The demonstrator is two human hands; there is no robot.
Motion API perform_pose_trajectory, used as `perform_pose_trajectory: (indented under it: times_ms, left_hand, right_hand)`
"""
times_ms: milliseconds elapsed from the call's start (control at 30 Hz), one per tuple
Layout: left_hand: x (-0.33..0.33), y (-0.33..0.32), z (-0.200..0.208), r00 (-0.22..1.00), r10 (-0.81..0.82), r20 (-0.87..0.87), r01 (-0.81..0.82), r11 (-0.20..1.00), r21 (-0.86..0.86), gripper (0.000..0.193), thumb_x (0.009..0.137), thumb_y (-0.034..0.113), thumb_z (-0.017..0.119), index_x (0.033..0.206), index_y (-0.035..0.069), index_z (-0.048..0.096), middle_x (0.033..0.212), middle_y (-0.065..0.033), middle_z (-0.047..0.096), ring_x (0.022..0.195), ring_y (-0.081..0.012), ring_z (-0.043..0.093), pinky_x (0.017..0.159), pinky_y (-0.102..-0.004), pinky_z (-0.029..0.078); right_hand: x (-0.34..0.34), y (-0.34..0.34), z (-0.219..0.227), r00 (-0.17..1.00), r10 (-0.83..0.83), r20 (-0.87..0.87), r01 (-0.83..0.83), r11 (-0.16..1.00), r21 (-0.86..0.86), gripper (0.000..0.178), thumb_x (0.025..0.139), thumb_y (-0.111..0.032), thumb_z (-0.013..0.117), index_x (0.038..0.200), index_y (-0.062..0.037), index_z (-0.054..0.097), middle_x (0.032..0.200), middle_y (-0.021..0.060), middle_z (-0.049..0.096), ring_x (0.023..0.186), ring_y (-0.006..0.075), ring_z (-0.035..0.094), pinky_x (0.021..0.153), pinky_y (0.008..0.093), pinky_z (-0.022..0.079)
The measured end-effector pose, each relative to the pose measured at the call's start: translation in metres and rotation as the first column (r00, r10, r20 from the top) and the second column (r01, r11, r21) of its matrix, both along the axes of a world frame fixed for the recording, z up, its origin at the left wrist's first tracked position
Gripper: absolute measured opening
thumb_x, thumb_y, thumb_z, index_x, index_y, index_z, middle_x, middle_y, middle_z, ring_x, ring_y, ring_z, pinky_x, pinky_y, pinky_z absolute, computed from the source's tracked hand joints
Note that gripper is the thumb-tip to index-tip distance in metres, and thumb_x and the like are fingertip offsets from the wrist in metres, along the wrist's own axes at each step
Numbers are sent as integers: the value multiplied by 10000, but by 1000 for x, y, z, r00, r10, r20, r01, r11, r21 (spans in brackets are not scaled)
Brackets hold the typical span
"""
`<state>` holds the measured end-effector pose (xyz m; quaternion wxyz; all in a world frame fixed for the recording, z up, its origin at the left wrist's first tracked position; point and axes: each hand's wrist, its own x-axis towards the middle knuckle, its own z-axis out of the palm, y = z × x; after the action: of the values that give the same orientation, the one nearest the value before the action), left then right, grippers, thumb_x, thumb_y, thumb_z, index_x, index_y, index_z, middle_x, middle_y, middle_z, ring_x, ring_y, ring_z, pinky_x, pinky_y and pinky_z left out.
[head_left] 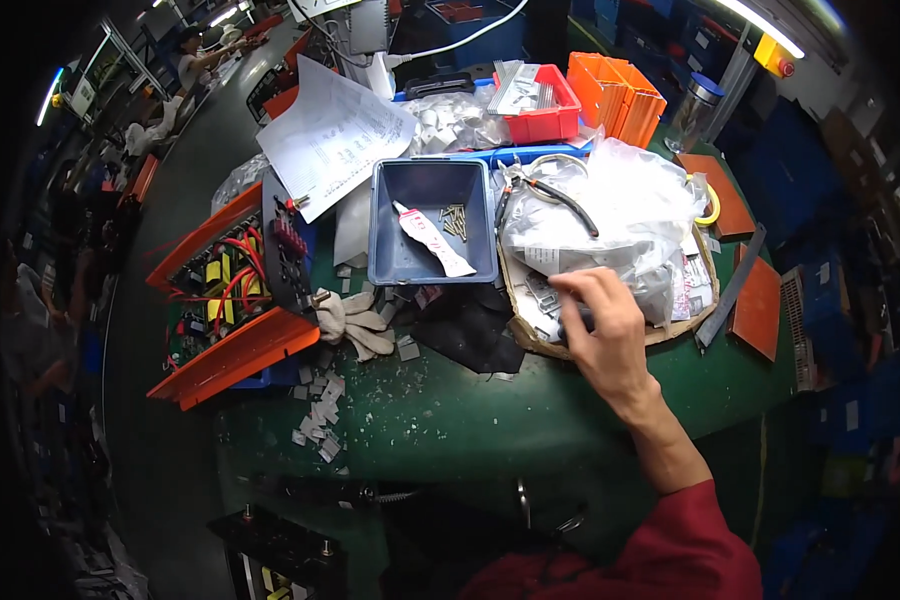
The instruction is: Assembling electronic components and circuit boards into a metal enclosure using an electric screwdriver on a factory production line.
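My right hand [610, 335] reaches over the near side of a shallow cardboard tray [708, 318], its fingers curled together. Something small and dark shows at the fingertips, but I cannot make out what it is. Under and around the fingers lie small metal parts [540, 295] and clear plastic bags [610, 215]. Pliers with black and orange handles [567, 205] rest on top of the bags. Left of the tray stands a dark blue bin [380, 235], with a white and red tube [432, 242] and several brass-coloured screws [455, 222] inside. My left hand is out of view.
An orange-panelled unit with red wires [232, 370] stands at left beside white gloves [352, 322]. Small grey pieces [320, 420] lie scattered on the green table [450, 430]. Behind are a printed sheet [335, 130], a red bin [560, 122] and orange holders [615, 98]; a metal ruler [735, 290] lies right.
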<state>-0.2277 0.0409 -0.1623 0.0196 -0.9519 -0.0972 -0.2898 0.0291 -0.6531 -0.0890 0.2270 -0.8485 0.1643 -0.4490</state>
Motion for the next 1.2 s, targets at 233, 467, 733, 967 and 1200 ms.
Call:
perform_pose_trajectory:
  times_ms: [233, 467, 733, 967, 1200]
  left_hand:
    - [0, -2, 3, 1000, -27, 7, 27, 1000, -12, 260, 989, 228, 604, 958, -26, 652, 898, -216, 630, 779, -370, 585, 758, -442, 496]
    - [11, -24, 4, 999, -5, 32, 6, 1000, -28, 254, 989, 229, 611, 963, -18, 659, 901, -206, 636, 770, -355, 591, 746, -430, 503]
    - [53, -50, 46, 998, -70, -4, 70, 997, -29, 247, 989, 230, 619, 969, -10, 667, 904, -194, 644, 759, -339, 598, 733, -417, 511]
    - [41, -42, 34, 997, -73, 10, 73, 996, -47, 240, 990, 231, 626, 974, -3, 674, 907, -184, 650, 749, -324, 604, 721, -405, 518]
    - [38, -31, 23, 995, -98, 29, 100, 993, -59, 234, 990, 232, 633, 979, 4, 681, 910, -174, 657, 739, -309, 610, 709, -394, 525]
  right_hand:
    - [7, -5, 3, 913, 20, -408, -84, 987, -141, 184, 869, -126, 709, 1040, -70, 668, 915, 97, 592, 859, 287, 643, 699, 401, 511]
    - [25, -1, 6, 850, 20, -527, -117, 981, -152, 288, 797, -193, 758, 1053, -112, 655, 942, 77, 572, 867, 271, 647, 689, 408, 525]
    - [14, -17, -3, 874, 21, -486, -87, 990, -115, 226, 747, -107, 703, 972, -81, 705, 910, 80, 561, 858, 273, 639, 692, 411, 520]
    - [18, -19, -5, 874, 58, -482, -158, 973, -170, 214, 789, -108, 740, 1001, -84, 736, 893, 82, 552, 835, 253, 630, 679, 390, 524]
    - [18, -23, -14, 847, -11, -531, -204, 917, -343, 153, 826, -105, 723, 978, -123, 737, 876, 43, 546, 808, 210, 602, 639, 350, 520]
